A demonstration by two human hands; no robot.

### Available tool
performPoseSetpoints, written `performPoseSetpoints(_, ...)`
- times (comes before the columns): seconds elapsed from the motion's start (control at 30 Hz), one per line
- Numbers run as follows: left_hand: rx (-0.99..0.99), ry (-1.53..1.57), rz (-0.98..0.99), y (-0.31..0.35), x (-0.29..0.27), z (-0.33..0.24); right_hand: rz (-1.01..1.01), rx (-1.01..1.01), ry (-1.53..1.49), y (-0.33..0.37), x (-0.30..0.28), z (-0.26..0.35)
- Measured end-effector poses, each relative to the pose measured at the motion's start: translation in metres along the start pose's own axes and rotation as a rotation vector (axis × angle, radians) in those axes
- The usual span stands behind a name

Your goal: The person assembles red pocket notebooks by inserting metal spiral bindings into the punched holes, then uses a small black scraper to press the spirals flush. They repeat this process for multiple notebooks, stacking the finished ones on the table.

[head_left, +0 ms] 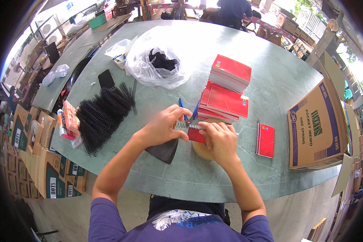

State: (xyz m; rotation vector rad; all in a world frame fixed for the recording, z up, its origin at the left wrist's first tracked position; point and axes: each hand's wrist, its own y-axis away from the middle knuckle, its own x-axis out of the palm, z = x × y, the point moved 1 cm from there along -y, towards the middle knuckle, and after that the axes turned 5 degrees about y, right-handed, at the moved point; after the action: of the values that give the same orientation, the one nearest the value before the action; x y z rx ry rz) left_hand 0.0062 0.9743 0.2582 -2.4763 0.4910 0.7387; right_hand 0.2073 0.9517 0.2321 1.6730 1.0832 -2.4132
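A small red notebook is held low over the table, its top edge threaded with a dark wire coil that sticks out to the left. My right hand grips the notebook at its right side, fingers over the coil edge. Thumb and fingers of my left hand curl around the free end of the coil. Just beyond the hands lie blue-handled pliers, partly hidden by my left fingers. Beneath the notebook is a round tan object, mostly covered.
Red notebooks are stacked beyond my right hand; one bound notebook lies farther right, near a cardboard box. Black coils are heaped left. A plastic bag holds dark material. A dark flat piece lies below my left hand.
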Motion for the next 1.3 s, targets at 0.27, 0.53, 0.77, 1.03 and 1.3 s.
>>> performPoseSetpoints(0.27, 0.175, -0.146, -0.123, 0.002, 0.009, -0.004, -0.046, 0.022, 0.003, -0.003, -0.002, 0.003)
performPoseSetpoints(0.53, 0.019, -0.639, -0.019, 0.070, 0.038, 0.027, -0.120, 0.101, -0.091, -0.001, 0.004, 0.004)
performPoseSetpoints(0.77, -0.402, -0.224, -0.081, 0.089, 0.033, 0.050, -0.209, 0.073, -0.131, -0.001, 0.009, 0.004)
performPoseSetpoints(1.03, 0.120, -0.246, -0.545, 0.019, 0.003, -0.067, 0.032, 0.185, -0.157, -0.002, -0.013, -0.011)
performPoseSetpoints(1.3, 0.107, -0.285, -0.547, 0.005, 0.010, -0.058, 0.012, 0.549, -0.946, 0.036, -0.009, -0.051)
